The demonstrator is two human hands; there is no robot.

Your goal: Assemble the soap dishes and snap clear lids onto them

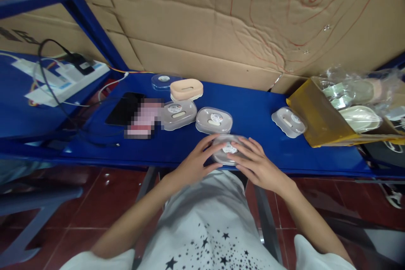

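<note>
At the front edge of the blue table is a soap box [225,159] with a clear lid and a round white sticker. My left hand [202,156] grips its left side, with fingers over the lid. My right hand [255,160] holds the right side, its fingers spread across the top near the sticker. The fingers partly hide the box. Just behind it stand two similar lidded soap boxes, one in the middle [214,121] and one to its left [178,116]. Farther back are a peach soap box [186,89] without a clear lid and a loose clear lid [163,82].
Another lidded soap box [289,122] lies on the right, beside a cardboard carton [329,131] of wrapped parts. On the left are a dark flat object [122,109], a blurred pink item [145,118], cables and a power strip [69,82]. A cardboard wall [190,21] rises behind the blue table [253,109].
</note>
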